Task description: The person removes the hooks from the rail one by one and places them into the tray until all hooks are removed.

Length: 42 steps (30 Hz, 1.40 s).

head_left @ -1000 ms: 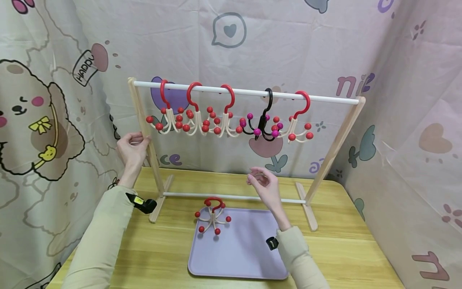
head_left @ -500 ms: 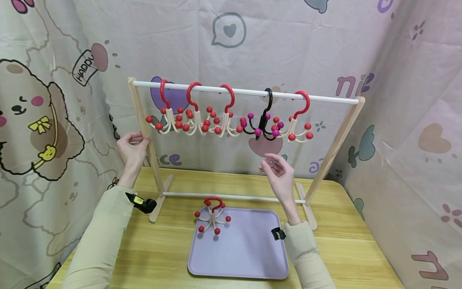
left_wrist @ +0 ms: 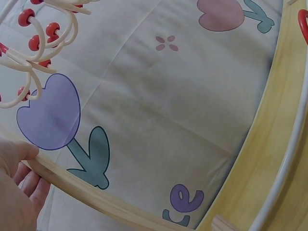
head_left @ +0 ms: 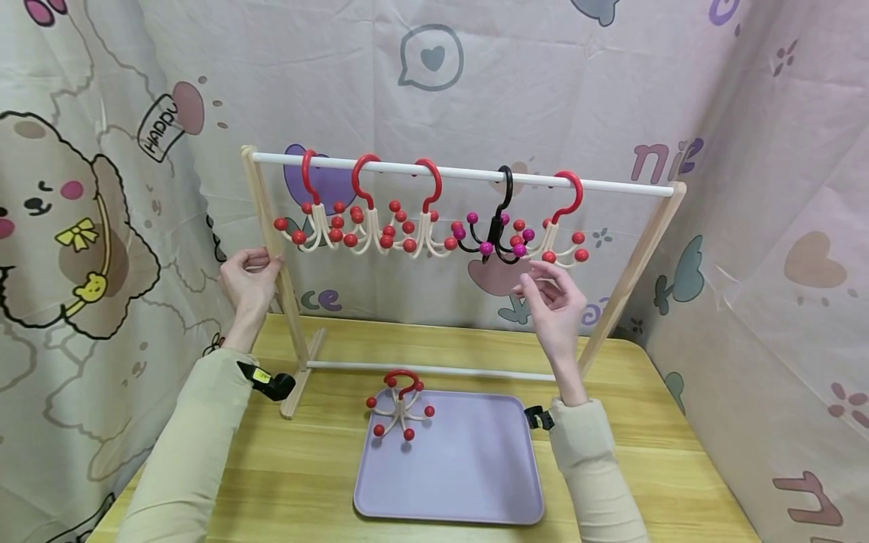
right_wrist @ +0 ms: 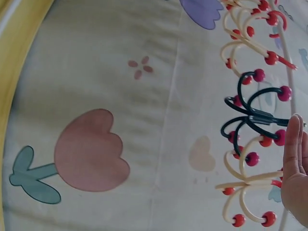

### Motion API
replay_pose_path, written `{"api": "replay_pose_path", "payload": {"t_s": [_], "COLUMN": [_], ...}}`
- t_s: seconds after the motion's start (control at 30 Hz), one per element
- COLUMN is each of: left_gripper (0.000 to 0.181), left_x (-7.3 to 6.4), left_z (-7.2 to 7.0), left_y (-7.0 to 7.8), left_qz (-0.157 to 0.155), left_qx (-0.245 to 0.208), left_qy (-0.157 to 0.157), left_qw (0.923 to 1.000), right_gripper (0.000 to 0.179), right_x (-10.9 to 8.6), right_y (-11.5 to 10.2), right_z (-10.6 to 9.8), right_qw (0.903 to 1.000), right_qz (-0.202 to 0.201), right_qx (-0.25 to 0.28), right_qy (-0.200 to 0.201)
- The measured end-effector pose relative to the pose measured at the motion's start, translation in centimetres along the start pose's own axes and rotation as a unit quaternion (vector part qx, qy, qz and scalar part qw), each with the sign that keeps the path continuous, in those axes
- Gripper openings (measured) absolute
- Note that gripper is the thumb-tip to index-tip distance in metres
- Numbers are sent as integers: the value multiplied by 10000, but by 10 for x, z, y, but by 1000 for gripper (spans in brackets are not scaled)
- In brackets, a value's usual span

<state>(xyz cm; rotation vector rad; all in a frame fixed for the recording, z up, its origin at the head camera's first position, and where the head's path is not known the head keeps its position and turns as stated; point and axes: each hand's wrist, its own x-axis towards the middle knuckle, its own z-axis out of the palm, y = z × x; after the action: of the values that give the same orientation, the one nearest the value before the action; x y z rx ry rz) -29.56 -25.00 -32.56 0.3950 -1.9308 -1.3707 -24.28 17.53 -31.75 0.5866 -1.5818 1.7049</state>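
Observation:
My left hand [head_left: 248, 283] grips the left wooden post [head_left: 290, 320] of a small hanging rack; thumb and fingers meet around that post [left_wrist: 101, 199] in the left wrist view. In front of the rack's right part, my right hand [head_left: 558, 309] is raised with loosely bent fingers and holds nothing. Nearest to it hang a black claw hanger [head_left: 495, 232] with magenta balls and a cream claw hanger [head_left: 551, 240] with a red hook and red balls. Several similar cream hangers [head_left: 370, 226] hang further left on the white top rod [head_left: 468, 174].
A lilac tray [head_left: 468, 467] lies on the wooden table [head_left: 299, 467] in front of the rack. One more cream and red claw hanger [head_left: 400, 409] stands at its back left. A lower white rod [head_left: 434, 370] spans between the rack's feet, and patterned curtains [head_left: 516, 75] surround the table.
My right hand has risen and moved right, from above the tray's back edge to just below the rightmost hangers. The left hand stays on the post; the hangers hang as before.

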Motion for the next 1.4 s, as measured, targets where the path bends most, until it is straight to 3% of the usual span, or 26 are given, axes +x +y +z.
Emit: {"api": "replay_pose_path", "payload": {"t_s": [0.17,0.63,1.2,1.4], "left_gripper": [28,30,30,30], "left_x": [0,-1,-2,-2], "left_z": [1,0,-1,-1], "left_y": [0,2,2,2], "left_qz": [34,16,62,-28], "left_qx": [27,80,44,86], "left_qy": [10,0,-7,-21], "left_qw": [10000,10000,10000,10000], "right_gripper": [27,26,32,33], "right_x": [10,44,71,82], "right_y": [-7,-20,-17,-11], "right_z": [-5,-20,-27,-28], "right_qw": [9997,9955,9852,9861], "right_qz": [65,-197,381,352], "right_qx": [31,-642,-1468,-1377], "right_qy": [249,664,796,864]}}
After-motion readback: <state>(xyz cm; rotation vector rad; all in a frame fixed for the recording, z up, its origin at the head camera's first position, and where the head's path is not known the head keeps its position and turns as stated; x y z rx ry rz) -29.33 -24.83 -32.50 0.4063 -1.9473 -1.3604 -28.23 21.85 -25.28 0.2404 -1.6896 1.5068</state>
